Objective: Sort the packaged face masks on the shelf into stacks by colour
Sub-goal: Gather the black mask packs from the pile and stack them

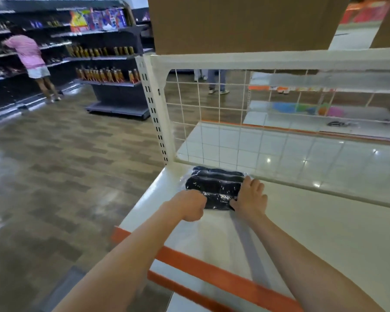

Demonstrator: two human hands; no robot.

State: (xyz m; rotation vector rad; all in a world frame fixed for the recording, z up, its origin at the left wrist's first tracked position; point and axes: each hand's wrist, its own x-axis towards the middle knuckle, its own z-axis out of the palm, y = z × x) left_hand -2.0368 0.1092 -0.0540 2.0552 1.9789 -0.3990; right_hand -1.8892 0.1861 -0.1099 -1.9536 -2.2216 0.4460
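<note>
Black mask packs (214, 188) stacked at the shelf's (324, 221) back-left corner, against the wire grid (212, 131). Left hand (189, 206) curled, pinching the stack's near edge. Right hand (250, 197) flat, fingers straight, pressing the right side. Risk: slick wrappers could slide, stack fans out if pushed unevenly.

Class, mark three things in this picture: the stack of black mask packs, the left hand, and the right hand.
stack of black mask packs (214, 186), head view, middle of top pack.
left hand (189, 206), head view, back of the hand.
right hand (250, 199), head view, back of the hand.
</note>
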